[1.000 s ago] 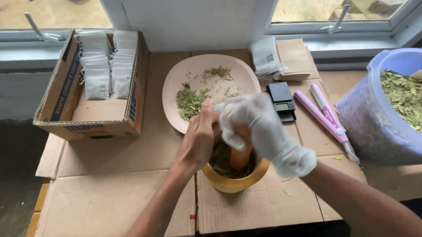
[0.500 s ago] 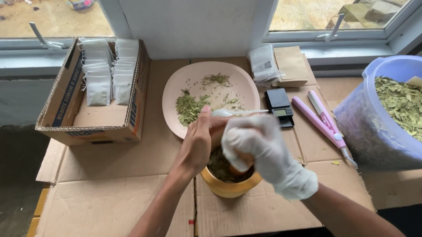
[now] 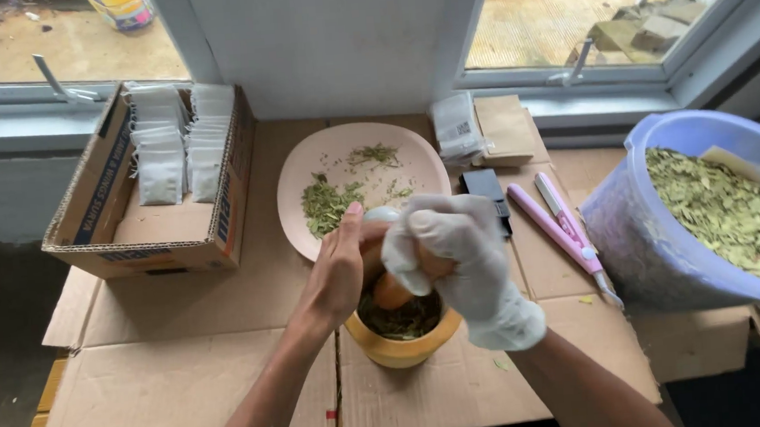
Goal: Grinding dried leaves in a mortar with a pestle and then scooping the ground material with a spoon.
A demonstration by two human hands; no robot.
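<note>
A yellow wooden mortar (image 3: 403, 347) stands on flattened cardboard in front of me, with crushed green leaves inside. Both hands are wrapped around a wooden pestle (image 3: 392, 289) that points down into the mortar. My left hand (image 3: 338, 270) is bare and grips the pestle from the left. My right hand (image 3: 454, 257) wears a white glove and grips it from the right and over the top. Just behind the mortar lies a pale pink plate (image 3: 306, 170) with small piles of dried herb.
A cardboard box (image 3: 100, 220) with several white sachets sits at the back left. A blue tub (image 3: 641, 249) full of dried green leaves stands at the right. A pink sealer tool (image 3: 559, 223), a small black device (image 3: 483, 187) and packets (image 3: 459, 128) lie between plate and tub.
Both hands have stayed on the pestle, shifting slightly over the mortar as it works the leaves. The camera view has drifted a little; nothing else has moved.
</note>
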